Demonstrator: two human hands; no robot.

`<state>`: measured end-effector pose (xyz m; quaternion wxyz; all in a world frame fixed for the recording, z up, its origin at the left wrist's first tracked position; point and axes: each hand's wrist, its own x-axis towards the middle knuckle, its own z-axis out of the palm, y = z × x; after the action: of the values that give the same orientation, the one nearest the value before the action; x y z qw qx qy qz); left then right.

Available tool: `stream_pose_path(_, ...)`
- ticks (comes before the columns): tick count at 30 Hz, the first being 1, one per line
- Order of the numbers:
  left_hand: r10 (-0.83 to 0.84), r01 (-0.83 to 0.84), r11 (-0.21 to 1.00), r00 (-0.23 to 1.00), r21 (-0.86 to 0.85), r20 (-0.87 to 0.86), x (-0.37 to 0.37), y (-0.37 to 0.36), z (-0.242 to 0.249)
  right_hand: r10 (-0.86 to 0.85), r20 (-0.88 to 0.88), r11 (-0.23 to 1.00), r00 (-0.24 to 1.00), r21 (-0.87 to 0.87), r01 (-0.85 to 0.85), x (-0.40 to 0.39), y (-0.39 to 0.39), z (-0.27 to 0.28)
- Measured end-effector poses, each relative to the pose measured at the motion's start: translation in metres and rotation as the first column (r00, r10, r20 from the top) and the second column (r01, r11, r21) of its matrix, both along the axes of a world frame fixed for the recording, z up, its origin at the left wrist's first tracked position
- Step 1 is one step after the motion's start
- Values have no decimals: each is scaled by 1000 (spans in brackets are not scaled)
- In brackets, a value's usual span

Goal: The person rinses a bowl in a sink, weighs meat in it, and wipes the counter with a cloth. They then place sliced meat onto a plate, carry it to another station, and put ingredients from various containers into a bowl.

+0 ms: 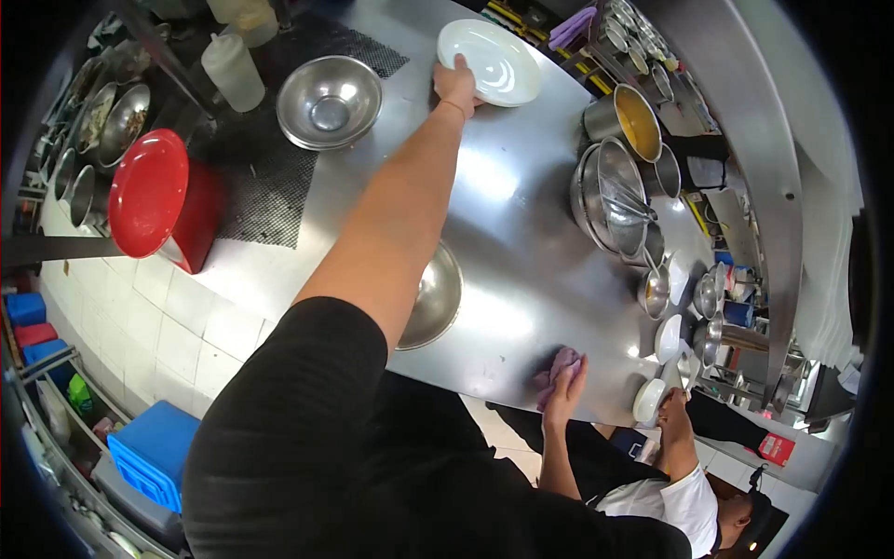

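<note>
Plate (498,61), white and shallow, lies flat at the far end of the table (521,233), near its far right corner. The left hand (456,86) grips its near rim, thumb on top and fingers apparently beneath. It looks like glazed ceramic: stiff, fairly heavy for its size, smooth enough to slip if wet, and likely to chip or break if knocked against the steel. The rim is the sensible hold, pinched between thumb and fingers as here; the empty well offers nothing to grasp. A steel bowl (329,101) stands to its left on a dark mat, with a squeeze bottle (233,70) beyond that. Pots (615,196) line the right edge, and another bowl (433,298) sits by the near edge, partly hidden by the arm. The right hand (565,380) lies flat, fingers extended, on a purple cloth (549,373) at the near edge. A co-worker's hand (672,410) reaches beside a small white bowl (649,401) at the near right corner.
</note>
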<state>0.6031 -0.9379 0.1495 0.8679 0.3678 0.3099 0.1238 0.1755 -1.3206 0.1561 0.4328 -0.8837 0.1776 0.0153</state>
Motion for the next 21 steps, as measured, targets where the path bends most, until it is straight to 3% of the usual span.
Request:
stream_pose_path(1,-46,49,995,998,90,-35,-5,4,6,-50,91,886,995,-456,86,-2,12,0)
stream_pose_path(2,-45,50,993,998,104,-44,-15,7,12,91,120,826,989,-563,-8,-3,33,-9)
stream_pose_path(3,-176,210,947,972,245,-153,-30,16,30,158,152,763,976,-646,-23,5,67,-16)
stream_pose_path(4,-282,375,855,916,358,-286,-44,25,41,248,244,800,938,-597,-56,14,95,-28)
stream_pose_path(5,-400,513,712,857,478,-324,-48,37,19,330,240,814,913,-562,-146,36,134,-16)
stream_pose_path(6,-594,797,319,590,513,-547,-74,51,37,380,205,792,902,-576,-202,61,163,-9)
stream_pose_path(7,-608,899,-146,248,413,-754,-107,60,57,345,244,813,906,-560,-159,96,178,-22)
stream_pose_path(9,-496,500,-551,448,668,-744,-216,62,63,198,202,807,959,-589,-43,186,211,-15)
stream_pose_path(10,-706,600,-502,133,623,-696,-240,70,60,177,239,769,955,-639,17,233,216,-22)
stream_pose_path(11,-624,404,-404,533,820,-571,-284,74,4,177,251,795,952,-606,11,275,224,-24)
stream_pose_path(12,-661,554,-267,490,789,-568,-312,77,15,179,257,820,950,-573,1,300,237,-27)
stream_pose_path(13,-701,682,-128,451,720,-552,-338,79,36,327,194,786,925,-600,-152,305,255,-30)
stream_pose_path(14,-676,672,48,567,739,-471,-374,77,71,464,135,729,876,-619,-291,303,273,-31)
stream_pose_path(15,-654,729,149,579,669,-486,-402,84,78,622,158,660,767,-632,-406,287,292,-37)
stream_pose_path(16,-611,676,253,666,692,-428,-435,92,78,625,162,660,764,-631,-406,267,307,-34)
stream_pose_path(17,-558,615,351,743,707,-369,-466,100,76,754,204,601,625,-598,-530,243,321,-26)
stream_pose_path(18,-501,643,477,759,600,-415,-493,107,83,848,250,519,467,-570,-637,227,330,-21)
stream_pose_path(19,-450,646,595,760,478,-469,-513,113,88,845,250,524,473,-569,-634,231,342,-21)
stream_pose_path(20,-457,651,591,757,477,-467,-525,121,82,787,275,601,553,-545,-585,252,357,-22)
stream_pose_path(21,-359,520,613,854,594,-377,-536,125,75,725,294,668,623,-522,-531,263,366,-25)
